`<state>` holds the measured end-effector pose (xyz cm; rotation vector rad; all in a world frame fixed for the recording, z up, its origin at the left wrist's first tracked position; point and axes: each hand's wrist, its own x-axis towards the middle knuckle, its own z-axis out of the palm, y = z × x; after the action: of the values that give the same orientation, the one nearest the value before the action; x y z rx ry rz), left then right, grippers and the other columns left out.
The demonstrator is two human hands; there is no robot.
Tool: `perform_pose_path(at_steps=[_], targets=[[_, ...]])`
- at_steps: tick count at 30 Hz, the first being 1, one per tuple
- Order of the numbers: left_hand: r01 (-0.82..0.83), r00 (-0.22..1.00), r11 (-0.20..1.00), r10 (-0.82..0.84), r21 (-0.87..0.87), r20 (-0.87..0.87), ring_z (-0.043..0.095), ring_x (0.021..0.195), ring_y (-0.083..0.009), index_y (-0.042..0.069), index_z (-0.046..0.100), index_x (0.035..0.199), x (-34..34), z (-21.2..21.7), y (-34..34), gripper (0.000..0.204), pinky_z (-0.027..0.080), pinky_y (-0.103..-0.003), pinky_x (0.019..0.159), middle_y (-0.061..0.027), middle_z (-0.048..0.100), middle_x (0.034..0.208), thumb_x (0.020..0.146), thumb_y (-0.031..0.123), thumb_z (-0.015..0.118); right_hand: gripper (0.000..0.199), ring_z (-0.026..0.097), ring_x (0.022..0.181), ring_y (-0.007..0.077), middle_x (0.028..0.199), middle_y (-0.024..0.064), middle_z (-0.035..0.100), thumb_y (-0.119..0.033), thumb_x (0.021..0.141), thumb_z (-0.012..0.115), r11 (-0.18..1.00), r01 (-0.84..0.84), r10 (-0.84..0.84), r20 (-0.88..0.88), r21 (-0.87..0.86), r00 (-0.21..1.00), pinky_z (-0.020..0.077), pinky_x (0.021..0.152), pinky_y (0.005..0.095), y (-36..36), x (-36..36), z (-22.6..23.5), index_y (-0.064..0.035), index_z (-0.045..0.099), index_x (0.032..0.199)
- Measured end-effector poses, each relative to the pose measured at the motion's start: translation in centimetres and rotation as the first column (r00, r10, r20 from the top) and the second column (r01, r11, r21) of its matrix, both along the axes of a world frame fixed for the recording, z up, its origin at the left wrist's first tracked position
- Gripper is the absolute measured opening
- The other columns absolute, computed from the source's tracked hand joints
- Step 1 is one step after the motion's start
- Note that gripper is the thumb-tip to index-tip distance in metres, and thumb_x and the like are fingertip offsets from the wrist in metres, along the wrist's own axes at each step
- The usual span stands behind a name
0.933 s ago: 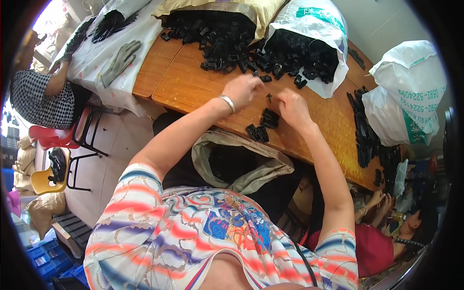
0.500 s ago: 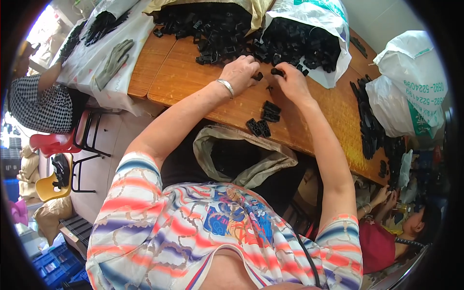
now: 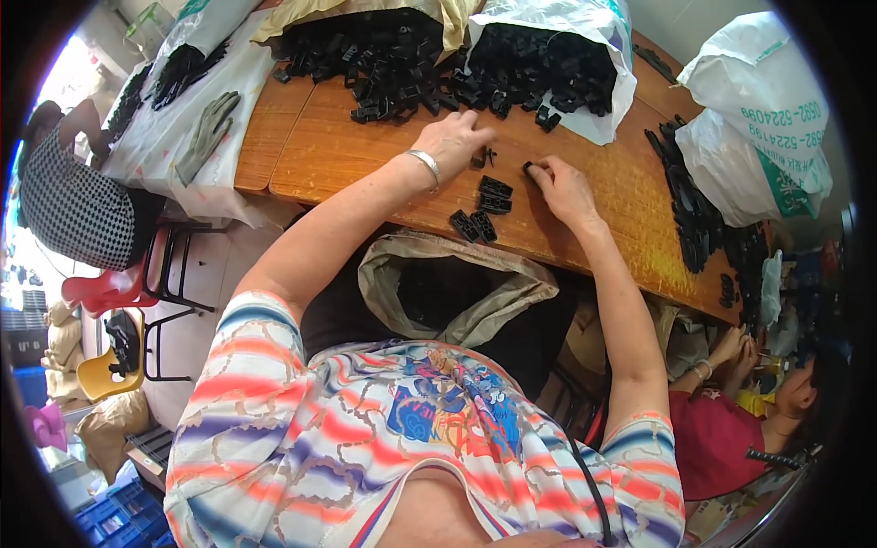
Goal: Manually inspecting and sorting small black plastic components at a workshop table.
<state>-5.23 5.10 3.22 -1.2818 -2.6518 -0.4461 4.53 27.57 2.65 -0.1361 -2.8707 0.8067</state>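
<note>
Black small parts (image 3: 484,157) sit half hidden under both hands (image 3: 512,160).

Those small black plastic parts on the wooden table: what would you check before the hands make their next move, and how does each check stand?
1. Left hand on a black part: ok.
2. Right hand on a part at its fingertips: ok; grip cannot tell.
3. Finished-looking small stack lies apart from the hands: ok.
4. Heap of black parts within reach: ok.
5. Open sack sits below the wooden table edge: ok.
</note>
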Motion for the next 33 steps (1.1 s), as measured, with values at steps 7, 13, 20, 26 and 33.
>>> perform_pose_path(at_steps=[7,13,20,26,33], targets=[[0.132,0.983,0.991,-0.128,0.025,-0.135,0.057,0.097,-0.0281,0.013,0.069,0.102,-1.0,-1.3,-0.9,0.027,0.052,-0.035,0.081,-0.0088,0.055,0.099,0.076,0.007,0.067,0.021,0.064,0.080,0.0361,0.087,0.0142,0.065,-0.019,0.081,0.071,0.969,-0.056,0.095,-0.154,0.240,0.984,0.0506,0.073,0.0444,-0.6,0.4,0.0,-0.0074,0.069,0.099],[0.010,0.977,0.980,-0.052,0.199,0.206,0.059,0.096,-0.0316,0.007,0.068,0.102,0.4,-1.6,-1.8,0.030,0.051,-0.039,0.083,-0.0120,0.058,0.099,0.073,0.013,0.076,0.020,0.064,0.083,0.0295,0.089,0.0113,0.063,-0.015,0.078,0.074,0.987,-0.138,0.124,-0.147,-0.082,0.981,0.0509,0.074,0.0386,-4.5,-1.1,2.5,-0.0089,0.073,0.096],[-0.085,0.952,0.953,-0.009,0.291,0.305,0.059,0.097,-0.0321,0.004,0.071,0.095,0.2,-2.6,-1.9,0.027,0.049,-0.040,0.086,-0.0124,0.060,0.097,0.072,0.016,0.079,0.023,0.064,0.087,0.0308,0.093,0.0104,0.063,-0.014,0.076,0.076,0.968,-0.222,0.238,-0.151,0.115,0.959,0.0522,0.077,0.0405,-6.6,-2.8,1.0,-0.0074,0.074,0.097],[-0.085,0.923,0.960,-0.025,0.266,0.384,0.061,0.092,-0.0288,0.003,0.072,0.093,0.0,-2.2,-2.3,0.027,0.050,-0.036,0.080,-0.0119,0.062,0.098,0.074,0.020,0.077,0.020,0.064,0.087,0.0315,0.093,0.0116,0.060,-0.013,0.077,0.074,0.891,-0.312,0.357,-0.083,0.331,0.930,0.0532,0.075,0.0423,-6.9,-3.1,1.3,-0.0072,0.073,0.095],[-0.195,0.843,0.935,0.005,0.297,0.537,0.065,0.081,-0.0273,-0.001,0.069,0.088,-0.5,-1.7,-1.8,0.024,0.052,-0.035,0.073,-0.0141,0.066,0.088,0.081,0.022,0.071,0.019,0.063,0.088,0.0328,0.093,0.0135,0.058,-0.015,0.078,0.071,0.848,-0.367,0.415,-0.049,0.383,0.908,0.0529,0.075,0.0436,-6.6,-3.0,1.9,-0.0074,0.072,0.096]])
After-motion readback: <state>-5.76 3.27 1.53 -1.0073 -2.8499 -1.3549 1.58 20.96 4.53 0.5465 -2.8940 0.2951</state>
